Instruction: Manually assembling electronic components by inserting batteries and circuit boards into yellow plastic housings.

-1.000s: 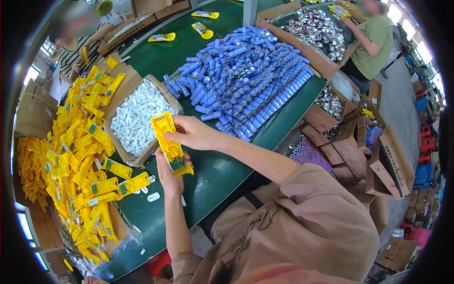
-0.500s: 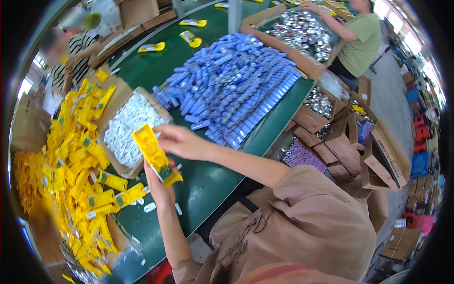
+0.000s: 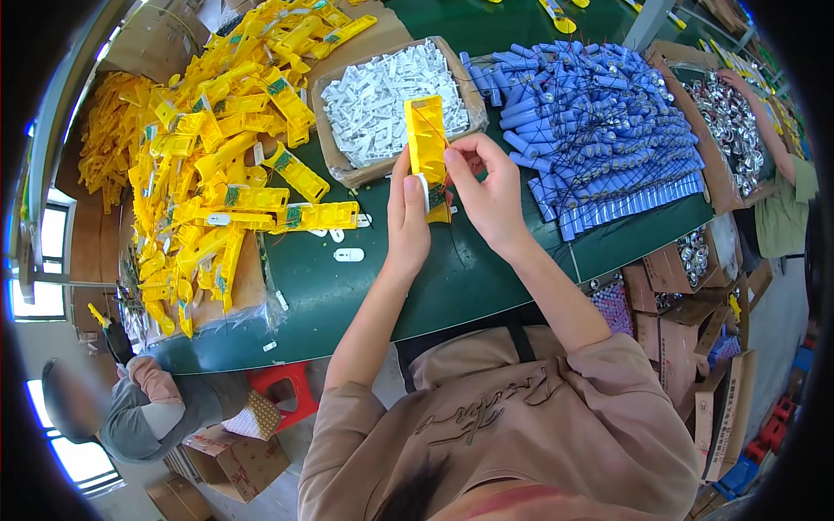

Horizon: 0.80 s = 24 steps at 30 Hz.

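Note:
My left hand (image 3: pixel 409 217) holds a yellow plastic housing (image 3: pixel 426 139) upright over the green table, its open side facing me. A small green circuit board shows low in the housing, with a white piece (image 3: pixel 423 189) beside my left thumb. Thin red and dark wires run along the housing's right side. There my right hand (image 3: pixel 493 195) is closed, thumb and forefinger pinched at the edge; what lies between them is too small to make out. Behind the housing stands a cardboard tray (image 3: pixel 473 108) of small white plastic parts (image 3: pixel 382 95).
Yellow housings (image 3: pixel 200 156) are heaped at left, some with boards. Blue cylindrical cells (image 3: pixel 599 130) with wires are piled at right. Beyond them a carton holds shiny metal parts (image 3: pixel 725 122). Loose white pieces (image 3: pixel 349 254) dot the green table (image 3: pixel 313 304). Other people are at far right and lower left.
The view has swung left, bringing the housing pile and a person at lower left into sight. My right hand has moved from the housing's upper end to its lower right edge.

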{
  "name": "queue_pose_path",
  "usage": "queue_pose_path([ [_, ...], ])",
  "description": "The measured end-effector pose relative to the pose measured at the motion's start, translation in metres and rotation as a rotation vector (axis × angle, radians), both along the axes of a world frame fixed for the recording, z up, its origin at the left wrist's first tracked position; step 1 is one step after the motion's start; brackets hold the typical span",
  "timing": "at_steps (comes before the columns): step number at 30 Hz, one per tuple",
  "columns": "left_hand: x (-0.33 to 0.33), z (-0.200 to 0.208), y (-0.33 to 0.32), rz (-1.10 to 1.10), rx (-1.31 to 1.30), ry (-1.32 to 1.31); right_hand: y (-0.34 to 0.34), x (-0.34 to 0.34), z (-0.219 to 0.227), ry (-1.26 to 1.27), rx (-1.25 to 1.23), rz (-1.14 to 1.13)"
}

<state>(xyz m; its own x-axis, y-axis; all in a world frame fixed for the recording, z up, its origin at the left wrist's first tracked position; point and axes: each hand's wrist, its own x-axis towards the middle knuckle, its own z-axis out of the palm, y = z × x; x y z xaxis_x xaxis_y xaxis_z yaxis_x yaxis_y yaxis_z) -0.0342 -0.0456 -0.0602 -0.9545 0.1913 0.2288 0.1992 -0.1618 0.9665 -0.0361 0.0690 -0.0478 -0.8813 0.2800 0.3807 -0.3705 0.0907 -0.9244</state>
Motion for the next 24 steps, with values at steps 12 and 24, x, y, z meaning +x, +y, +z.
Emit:
queue_pose_path([
  [12,-0.009,-0.010,-0.005,0.138,0.021,-0.008,-0.020,0.003,-0.007,0.173,0.517,-0.167],
  [24,-0.012,-0.003,-0.009,0.098,0.224,-0.191,-0.032,0.010,-0.018,0.319,0.697,-0.181],
])
